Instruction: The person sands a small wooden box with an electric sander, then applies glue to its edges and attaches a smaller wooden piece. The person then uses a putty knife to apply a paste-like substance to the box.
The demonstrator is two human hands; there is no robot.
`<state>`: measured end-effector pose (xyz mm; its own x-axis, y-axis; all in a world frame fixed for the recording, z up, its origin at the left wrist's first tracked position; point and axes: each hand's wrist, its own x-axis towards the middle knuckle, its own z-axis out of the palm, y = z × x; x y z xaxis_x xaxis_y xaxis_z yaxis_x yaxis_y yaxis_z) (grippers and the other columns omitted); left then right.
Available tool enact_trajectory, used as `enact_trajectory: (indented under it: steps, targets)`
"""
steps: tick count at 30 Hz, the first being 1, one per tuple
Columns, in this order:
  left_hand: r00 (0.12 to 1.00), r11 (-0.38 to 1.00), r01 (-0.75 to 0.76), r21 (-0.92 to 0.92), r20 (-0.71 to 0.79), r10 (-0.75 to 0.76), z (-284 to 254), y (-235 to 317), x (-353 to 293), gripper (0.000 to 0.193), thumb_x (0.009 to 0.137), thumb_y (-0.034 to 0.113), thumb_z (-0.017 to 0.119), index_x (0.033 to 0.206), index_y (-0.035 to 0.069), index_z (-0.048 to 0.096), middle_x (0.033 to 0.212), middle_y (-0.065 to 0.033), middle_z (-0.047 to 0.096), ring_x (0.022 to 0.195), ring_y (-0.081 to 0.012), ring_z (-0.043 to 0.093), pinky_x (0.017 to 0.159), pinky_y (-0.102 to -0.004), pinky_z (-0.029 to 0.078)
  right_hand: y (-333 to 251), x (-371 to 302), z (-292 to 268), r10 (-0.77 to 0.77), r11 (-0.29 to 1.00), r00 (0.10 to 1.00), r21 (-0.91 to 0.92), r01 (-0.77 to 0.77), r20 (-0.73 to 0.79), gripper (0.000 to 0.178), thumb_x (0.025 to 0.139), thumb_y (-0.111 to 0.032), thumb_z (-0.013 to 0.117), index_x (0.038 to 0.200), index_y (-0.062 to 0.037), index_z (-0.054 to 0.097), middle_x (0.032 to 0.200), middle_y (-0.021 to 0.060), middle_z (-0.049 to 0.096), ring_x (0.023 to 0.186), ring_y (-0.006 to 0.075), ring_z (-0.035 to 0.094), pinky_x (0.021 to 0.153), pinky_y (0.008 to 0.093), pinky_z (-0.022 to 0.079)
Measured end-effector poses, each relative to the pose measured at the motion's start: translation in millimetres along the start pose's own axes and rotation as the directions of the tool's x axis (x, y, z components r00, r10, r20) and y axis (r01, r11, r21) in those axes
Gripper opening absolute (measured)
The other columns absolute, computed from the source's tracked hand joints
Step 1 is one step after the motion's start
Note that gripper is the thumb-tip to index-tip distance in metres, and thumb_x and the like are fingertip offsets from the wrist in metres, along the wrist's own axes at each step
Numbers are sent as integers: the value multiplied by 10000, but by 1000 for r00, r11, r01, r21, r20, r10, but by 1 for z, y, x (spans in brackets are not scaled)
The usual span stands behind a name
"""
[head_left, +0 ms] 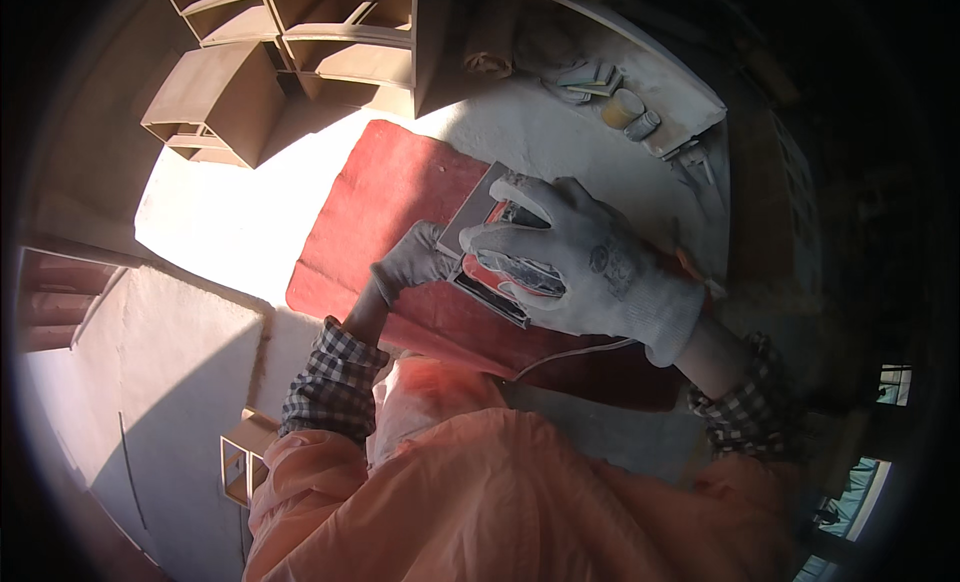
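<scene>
My right hand, in a whitish dusty work glove, is closed over a red and black power sander. The tool sits against a flat grey-brown piece, which looks like a small panel or box. My left hand, gloved in grey, grips that piece by its left edge, the fingertips partly hidden. Both hands are above a red cloth spread over the work surface. From below my right hand a pale cord curves across the cloth's near part.
Brown open-fronted cabinets stand at the far left, beside a box-like unit. Sanding pads, a yellowish tin and a jar lie at the back right. A small wooden frame stands at lower left.
</scene>
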<state>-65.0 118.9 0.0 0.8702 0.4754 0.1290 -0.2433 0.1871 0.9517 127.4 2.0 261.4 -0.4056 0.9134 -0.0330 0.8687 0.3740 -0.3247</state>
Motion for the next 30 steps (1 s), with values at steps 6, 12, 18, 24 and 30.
enact_trajectory:
  steps: [6,12,18,24,30]
  targets:
    - [991,981,130,-142,29,-127,32,6,8,253,866,63,829,1101,18,748,1006,-49,767,899,-116,703,783,-302,593,33,-100,-15,16,999,1000,-32,-17,-13,615,708,-107,856,1283,-241,685,1435,178,490,1267,375,532,1035,476,498]
    - [992,996,30,82,-126,-19,32,9,4,249,832,107,860,1041,23,755,916,-27,756,858,-110,683,806,-306,595,7,42,15,-48,997,984,-72,36,-174,429,812,-188,775,1225,-243,675,1285,127,539,1125,346,594,939,484,554]
    - [999,998,-4,69,-40,7,7,-11,-8,260,816,121,879,1026,21,763,922,-22,765,872,-105,689,827,-304,597,-9,52,14,-68,996,998,-58,67,-18,451,814,-197,766,1246,-280,665,1312,110,523,1155,331,567,944,486,540]
    - [996,995,88,-45,-21,-89,32,10,1,221,820,46,850,1024,9,775,917,-45,782,858,-107,712,777,-296,593,12,-89,-13,-13,992,998,-125,21,62,534,720,-151,819,1229,-270,711,1405,162,514,1165,375,565,997,504,488]
    - [996,997,52,-65,-63,-56,37,9,3,308,807,63,864,1088,21,743,865,-26,777,822,-117,712,765,-307,591,27,-78,-11,48,997,994,-47,-53,-102,501,741,-115,817,1217,-241,721,1387,146,532,1196,356,582,957,478,521]
